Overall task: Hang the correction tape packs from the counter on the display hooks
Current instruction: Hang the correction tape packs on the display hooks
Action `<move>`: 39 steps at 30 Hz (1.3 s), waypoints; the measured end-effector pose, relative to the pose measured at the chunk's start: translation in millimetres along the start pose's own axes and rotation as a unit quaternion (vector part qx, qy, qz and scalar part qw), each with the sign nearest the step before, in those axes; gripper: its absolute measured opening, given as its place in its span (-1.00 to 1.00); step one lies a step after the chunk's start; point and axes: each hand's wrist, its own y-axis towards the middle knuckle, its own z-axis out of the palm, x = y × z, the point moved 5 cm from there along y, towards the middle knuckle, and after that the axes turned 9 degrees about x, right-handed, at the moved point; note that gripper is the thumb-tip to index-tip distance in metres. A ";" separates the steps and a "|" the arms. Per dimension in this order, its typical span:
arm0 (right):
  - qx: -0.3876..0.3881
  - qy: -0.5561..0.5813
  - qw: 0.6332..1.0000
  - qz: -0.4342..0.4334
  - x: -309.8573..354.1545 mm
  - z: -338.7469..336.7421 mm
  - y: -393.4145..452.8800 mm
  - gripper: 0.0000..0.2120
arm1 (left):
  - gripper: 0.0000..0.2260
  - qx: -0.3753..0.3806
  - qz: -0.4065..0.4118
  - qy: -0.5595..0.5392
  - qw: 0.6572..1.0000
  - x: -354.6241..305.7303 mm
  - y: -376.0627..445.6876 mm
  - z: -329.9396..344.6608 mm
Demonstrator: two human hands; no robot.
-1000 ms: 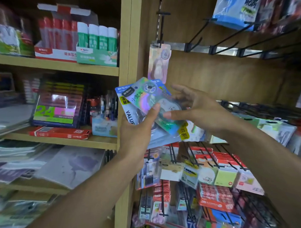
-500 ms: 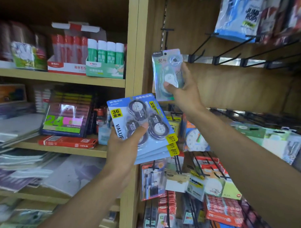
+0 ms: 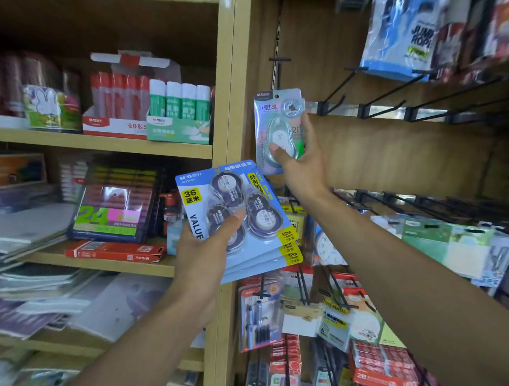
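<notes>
My right hand point(image 3: 300, 165) grips a single iridescent correction tape pack point(image 3: 276, 117), held upright against the wooden back panel at the leftmost display hook point(image 3: 279, 60). The pack's hang hole sits near its top; whether it is on a hook I cannot tell. My left hand point(image 3: 203, 252) holds a fanned stack of blue three-piece correction tape packs point(image 3: 249, 236), thumb pressed on the top blister, lower and to the left of the single pack.
Bare black hooks point(image 3: 385, 94) run to the right along a metal rail. Below hang crowded stationery packs point(image 3: 309, 321). A jump rope bag point(image 3: 400, 34) hangs at the upper right. Wooden shelves point(image 3: 101, 143) on the left hold glue sticks point(image 3: 181, 103) and paper goods.
My right hand pulled the iridescent pack off the stack and raised it up to the leftmost hook. My left hand kept the blue packs and stayed roughly in place.
</notes>
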 end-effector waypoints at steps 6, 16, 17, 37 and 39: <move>-0.015 -0.005 1.000 -0.007 -1.0 -4.7 1.8 -0.27 | -0.61 0.006 -0.001 0.002 1.000 -5.2 2.7 4.6; -0.010 -0.015 1.000 0.003 -5.0 -7.9 -2.7 -0.25 | -0.59 0.016 0.001 0.005 1.000 -3.7 4.9 3.8; -0.011 -0.016 1.000 -0.003 -4.5 -8.4 -2.9 -0.25 | -0.59 0.016 0.004 0.008 1.000 -4.1 5.7 3.2; -0.022 0.002 0.999 0.031 -10.3 4.3 24.5 -0.26 | -0.58 0.050 0.002 0.019 0.999 -8.2 7.2 7.3; -0.016 -0.026 0.999 0.023 -12.3 5.8 28.2 -0.24 | -0.57 0.054 0.002 0.016 0.998 -8.4 7.0 7.1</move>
